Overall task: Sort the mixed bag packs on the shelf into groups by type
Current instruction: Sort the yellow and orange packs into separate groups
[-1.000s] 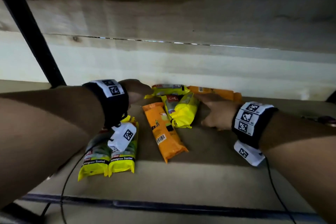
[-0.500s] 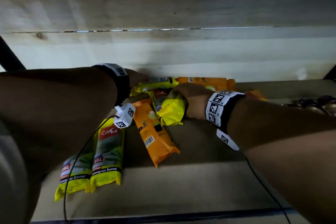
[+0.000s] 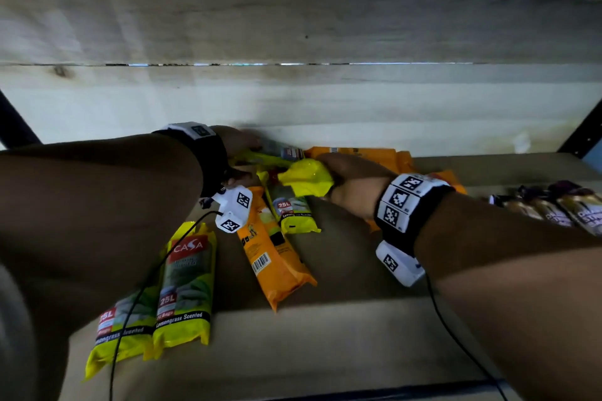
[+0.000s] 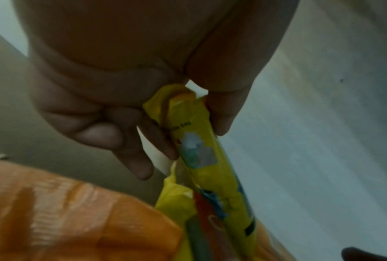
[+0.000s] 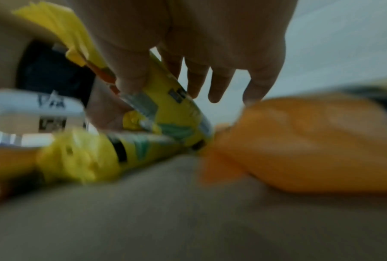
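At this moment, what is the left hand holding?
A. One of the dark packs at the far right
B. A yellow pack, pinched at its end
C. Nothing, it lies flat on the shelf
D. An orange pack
B: in the left wrist view the left hand has thumb and fingers closed on the end of a yellow pack; the orange pack lies below it, untouched by that hand.

Two yellow packs [image 3: 156, 299] lie flat side by side at the shelf's [image 3: 325, 352] front-left, labels up, reading "25L" and "Lemongrass Scented". An orange pack [image 3: 273, 257] lies flat mid-shelf, barcode up, with a third yellow pack [image 3: 293, 208] just beside it. At the back edge a yellow pack [image 4: 201, 150] is raised, another yellow pack [image 5: 174, 106] is tilted, and more orange packs [image 3: 358, 155] lie along the wall.
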